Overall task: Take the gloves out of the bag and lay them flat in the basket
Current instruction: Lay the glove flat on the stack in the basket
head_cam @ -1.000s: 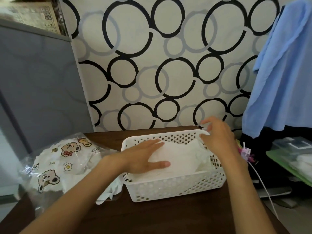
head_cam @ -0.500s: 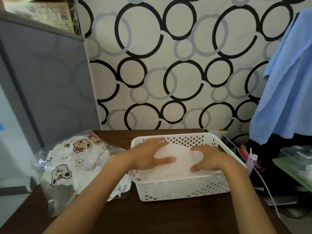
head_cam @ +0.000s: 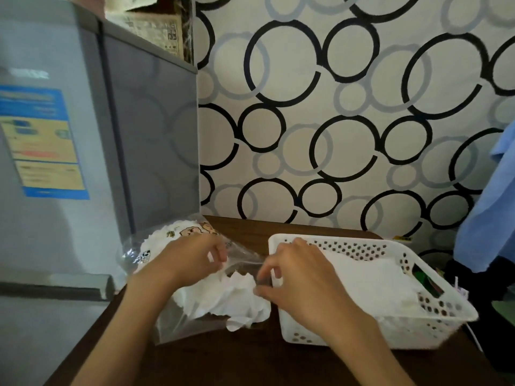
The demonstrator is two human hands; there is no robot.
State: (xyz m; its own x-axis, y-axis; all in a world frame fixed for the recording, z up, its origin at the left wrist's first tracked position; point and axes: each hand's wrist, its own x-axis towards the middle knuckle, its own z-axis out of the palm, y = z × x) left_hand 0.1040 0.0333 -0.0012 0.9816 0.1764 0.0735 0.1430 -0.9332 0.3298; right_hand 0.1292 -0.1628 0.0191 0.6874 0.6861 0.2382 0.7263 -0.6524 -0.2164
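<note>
A clear plastic bag [head_cam: 178,321] with bear prints lies on the dark wooden table, left of the white perforated basket [head_cam: 423,327]. Crumpled white gloves [head_cam: 231,299] spill from the bag's mouth. My left hand [head_cam: 186,260] pinches the upper edge of the bag's opening. My right hand [head_cam: 301,277] pinches the opening's right edge, just in front of the basket's left wall. White gloves [head_cam: 370,282] lie flat inside the basket.
A grey fridge [head_cam: 83,162] with a blue and yellow label stands at the left, tight against the table. The circle-patterned wall [head_cam: 334,121] is behind. Blue cloth [head_cam: 490,207] hangs at the right beside the basket. Brown table surface [head_cam: 250,360] shows in front.
Both hands left the gloves in the basket and moved left to the bag, where they now pinch its opening. The view swung left toward the fridge.
</note>
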